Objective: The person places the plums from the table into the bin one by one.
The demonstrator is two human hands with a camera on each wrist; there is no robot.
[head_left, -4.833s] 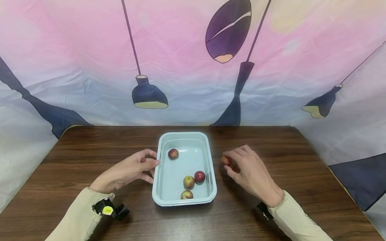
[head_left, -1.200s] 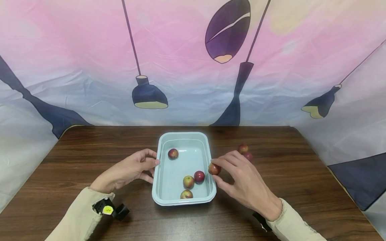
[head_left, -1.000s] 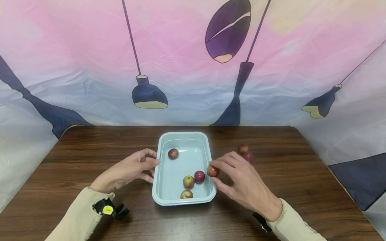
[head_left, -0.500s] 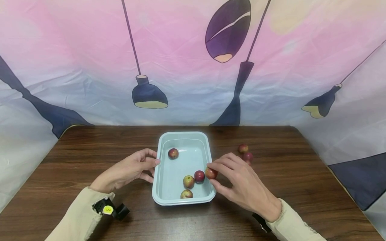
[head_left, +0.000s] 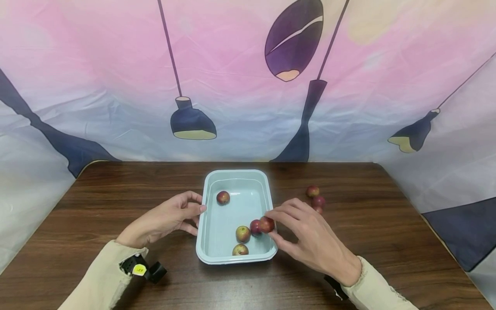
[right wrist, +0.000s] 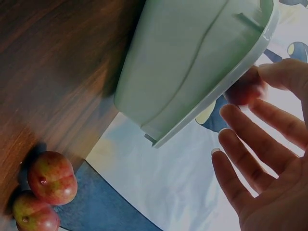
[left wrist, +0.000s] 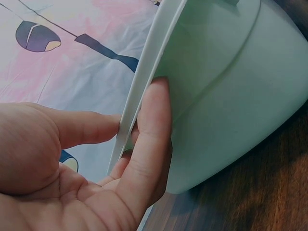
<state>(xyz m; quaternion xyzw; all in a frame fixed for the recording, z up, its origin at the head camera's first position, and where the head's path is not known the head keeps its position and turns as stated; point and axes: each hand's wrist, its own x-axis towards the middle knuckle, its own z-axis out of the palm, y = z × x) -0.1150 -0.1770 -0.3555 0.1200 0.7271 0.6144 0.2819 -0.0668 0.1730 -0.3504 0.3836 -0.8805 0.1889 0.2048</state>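
In the head view, a pale blue-green plastic tray [head_left: 236, 260] stands mid-table. My left hand [head_left: 166, 219] pinches its left rim, thumb over the rim and fingers under it in the left wrist view. Above the tray's right side, my right hand [head_left: 310, 237] has thumb and fingertips spread around a blurred reddish plum [head_left: 267, 224], which sits just past the fingertips. That plum overlaps a dark red plum [head_left: 255, 227] inside. Two yellow-green plums [head_left: 243, 234] lie near it toward the front, and another red plum [head_left: 223, 197] lies at the tray's back left.
On the table [head_left: 348, 181], right of the tray, a close group of reddish plums [head_left: 312, 191] lies beyond my right hand, which partly covers them. Two of these plums [right wrist: 52, 177] show in the right wrist view. A printed cloth [head_left: 248, 107] hangs behind the table.
My right hand has brought the plum left from the table over the tray's right rim. Just now the plum has slid out past the fingertips. The left hand and tray have stayed put.
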